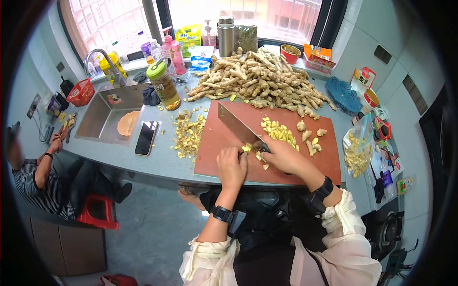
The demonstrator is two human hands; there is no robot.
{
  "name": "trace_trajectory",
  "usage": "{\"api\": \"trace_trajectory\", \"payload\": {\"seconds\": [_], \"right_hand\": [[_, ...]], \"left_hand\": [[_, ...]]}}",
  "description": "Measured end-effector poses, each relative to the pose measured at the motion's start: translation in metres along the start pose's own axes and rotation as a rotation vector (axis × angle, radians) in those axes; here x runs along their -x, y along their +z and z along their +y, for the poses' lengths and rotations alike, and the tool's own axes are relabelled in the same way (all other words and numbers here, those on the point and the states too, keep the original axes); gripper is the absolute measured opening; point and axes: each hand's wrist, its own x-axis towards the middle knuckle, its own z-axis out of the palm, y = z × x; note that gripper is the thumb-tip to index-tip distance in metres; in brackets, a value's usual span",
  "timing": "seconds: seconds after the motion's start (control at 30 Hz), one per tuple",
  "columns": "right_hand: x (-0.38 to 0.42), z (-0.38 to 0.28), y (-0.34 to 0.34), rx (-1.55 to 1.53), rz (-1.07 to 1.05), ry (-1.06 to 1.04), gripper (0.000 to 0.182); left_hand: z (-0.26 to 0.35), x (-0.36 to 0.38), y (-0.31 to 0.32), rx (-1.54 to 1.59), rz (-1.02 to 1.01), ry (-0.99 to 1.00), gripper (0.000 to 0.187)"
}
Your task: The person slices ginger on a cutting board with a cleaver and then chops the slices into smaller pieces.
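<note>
A reddish-brown cutting board (pixel 214 138) lies on the counter. My right hand (pixel 281 153) is closed round the handle of a cleaver (pixel 237 123), whose broad blade points up and to the left over the board. My left hand (pixel 232 167) has its fingers curled on a piece of ginger (pixel 246 148), beside the blade's lower end. Cut ginger slices (pixel 279 133) lie behind my right hand, and a few small ginger pieces (pixel 313 147) sit to their right. Ginger scraps (pixel 188 133) are scattered left of the board.
A large heap of ginger roots (pixel 262 78) stands behind the board. To the left are a phone (pixel 146 138), a lidded jar (pixel 164 88) and a sink (pixel 102 119). A bag of ginger (pixel 357 152) lies on the right. Another person (pixel 40 176) sits at the far left.
</note>
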Motion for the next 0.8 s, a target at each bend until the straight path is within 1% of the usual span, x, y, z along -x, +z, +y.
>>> {"api": "trace_trajectory", "payload": {"seconds": [0.07,0.13,0.17,0.23,0.37,0.43,0.63,0.7,0.8], "right_hand": [[0.008,-0.006,-0.006,-0.008,-0.021,0.021,0.041],[0.013,-0.008,-0.009,-0.110,-0.001,-0.071,0.040],[0.013,-0.008,-0.008,-0.110,-0.001,-0.072,0.040],[0.012,-0.007,-0.007,-0.011,-0.043,0.018,0.041],[0.012,-0.007,-0.006,-0.001,-0.059,0.027,0.042],[0.013,-0.011,-0.008,0.045,-0.103,0.081,0.043],[0.013,-0.004,-0.004,0.009,-0.044,0.008,0.045],[0.015,-0.010,-0.009,0.005,-0.051,0.017,0.044],[0.016,-0.010,-0.010,-0.004,-0.058,0.020,0.044]], "left_hand": [[-0.001,0.001,0.000,0.008,-0.004,-0.001,0.014],[-0.001,0.000,0.000,0.014,-0.003,-0.003,0.013],[0.000,0.000,0.000,0.007,0.005,0.001,0.013],[0.000,-0.001,0.000,0.000,0.014,0.006,0.012],[0.000,-0.001,-0.002,0.004,-0.004,0.002,0.012],[0.001,-0.001,-0.002,0.011,-0.020,-0.004,0.012],[0.002,-0.002,-0.002,0.005,-0.021,-0.012,0.012],[0.000,-0.002,-0.001,-0.007,0.020,0.019,0.011],[-0.001,-0.002,-0.001,-0.010,0.011,0.015,0.012]]}}
